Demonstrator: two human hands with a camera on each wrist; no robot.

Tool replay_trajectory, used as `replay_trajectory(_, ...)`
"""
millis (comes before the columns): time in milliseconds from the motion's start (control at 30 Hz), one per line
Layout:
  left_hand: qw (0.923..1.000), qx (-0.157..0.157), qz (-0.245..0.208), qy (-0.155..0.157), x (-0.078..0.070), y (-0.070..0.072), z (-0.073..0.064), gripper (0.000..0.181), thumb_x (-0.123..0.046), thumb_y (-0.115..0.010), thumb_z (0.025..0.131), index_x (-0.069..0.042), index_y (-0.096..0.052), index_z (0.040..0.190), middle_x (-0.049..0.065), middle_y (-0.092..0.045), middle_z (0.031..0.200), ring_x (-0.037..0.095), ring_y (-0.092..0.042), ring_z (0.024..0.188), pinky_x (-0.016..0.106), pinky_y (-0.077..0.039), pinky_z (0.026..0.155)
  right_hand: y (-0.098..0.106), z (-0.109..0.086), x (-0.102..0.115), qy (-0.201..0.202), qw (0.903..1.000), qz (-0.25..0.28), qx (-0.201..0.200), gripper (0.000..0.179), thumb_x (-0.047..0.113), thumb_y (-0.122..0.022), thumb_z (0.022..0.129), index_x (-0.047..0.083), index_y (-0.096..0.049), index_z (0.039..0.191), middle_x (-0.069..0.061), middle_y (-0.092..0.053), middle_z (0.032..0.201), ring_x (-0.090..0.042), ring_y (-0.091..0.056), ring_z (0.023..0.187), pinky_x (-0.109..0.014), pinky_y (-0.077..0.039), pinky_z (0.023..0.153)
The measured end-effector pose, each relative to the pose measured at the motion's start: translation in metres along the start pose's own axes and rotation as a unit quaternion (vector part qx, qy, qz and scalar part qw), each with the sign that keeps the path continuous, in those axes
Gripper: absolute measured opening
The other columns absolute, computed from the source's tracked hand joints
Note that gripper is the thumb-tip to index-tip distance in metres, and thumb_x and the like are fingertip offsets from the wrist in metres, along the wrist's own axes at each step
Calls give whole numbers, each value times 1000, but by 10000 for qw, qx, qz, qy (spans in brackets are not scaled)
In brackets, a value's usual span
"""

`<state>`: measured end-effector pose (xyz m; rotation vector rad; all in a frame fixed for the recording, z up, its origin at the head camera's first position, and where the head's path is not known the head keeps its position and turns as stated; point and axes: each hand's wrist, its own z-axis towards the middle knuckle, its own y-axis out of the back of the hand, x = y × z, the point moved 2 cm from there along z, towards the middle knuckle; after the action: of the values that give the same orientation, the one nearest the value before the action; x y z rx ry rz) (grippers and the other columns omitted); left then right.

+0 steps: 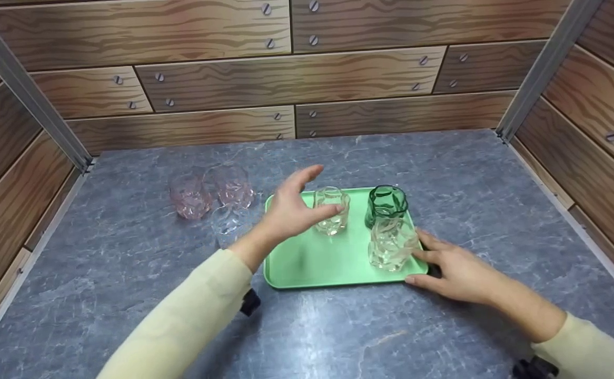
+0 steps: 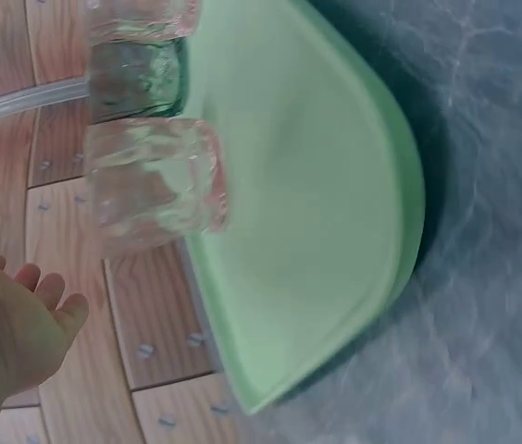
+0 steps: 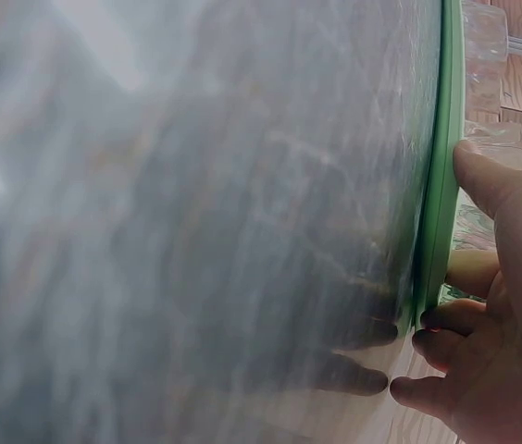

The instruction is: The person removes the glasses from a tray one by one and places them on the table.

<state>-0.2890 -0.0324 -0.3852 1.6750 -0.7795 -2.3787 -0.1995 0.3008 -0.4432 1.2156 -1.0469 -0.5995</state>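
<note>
A light green tray (image 1: pixel 312 268) lies on the table. It bears a clear tumbler (image 1: pixel 331 223) at the back left, a dark green tumbler (image 1: pixel 387 202) at the back right and another clear tumbler (image 1: pixel 390 247) at the front right. My left hand (image 1: pixel 294 208) is held over the tray's left side, thumb and fingers spread, near the back-left tumbler; it holds nothing. In the head view, its thumb overlaps that glass; the left wrist view shows a gap between. My right hand (image 1: pixel 457 268) grips the tray's right front corner, thumb (image 3: pixel 488 180) and fingers on the rim.
Left of the tray stand two pink tumblers, one (image 1: pixel 191 202) left of the other (image 1: pixel 235 192). A clear tumbler (image 1: pixel 229 223) is in front of them, partly behind my left forearm. Wood-patterned panels (image 1: pixel 286 79) enclose the grey marbled table (image 1: pixel 338 331) at the back and sides.
</note>
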Motion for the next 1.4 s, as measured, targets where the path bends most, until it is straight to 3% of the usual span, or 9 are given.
replay_trajectory(533, 9979, 217, -136, 597, 35, -24, 14, 102, -38, -96, 79, -14, -43, 162, 10, -43, 164, 30, -42, 149, 47, -38, 121, 1, 0, 3, 154, 9998, 2, -100, 79, 62, -68, 98, -5, -65, 140, -30, -36, 164, -53, -41, 146, -69, -36, 115)
replay_trajectory(833, 9970, 398, -175, 641, 39, -32, 14, 104, -33, -97, 77, -11, -42, 162, 10, -43, 164, 29, -39, 151, 42, -33, 124, 2, 0, 3, 69, 10000, 5, -31, 80, 63, -67, 98, -5, -64, 140, -29, -36, 164, -52, -40, 146, -69, -36, 116)
replay_trajectory(1400, 9939, 540, -643, 715, 45, -39, 16, 98, -26, -95, 82, -10, -41, 162, 12, -48, 162, 26, -47, 147, 38, -40, 120, 2, 0, 3, 95, 9999, -5, -62, 81, 63, -67, 98, -5, -64, 141, -29, -37, 163, -53, -40, 146, -69, -36, 115)
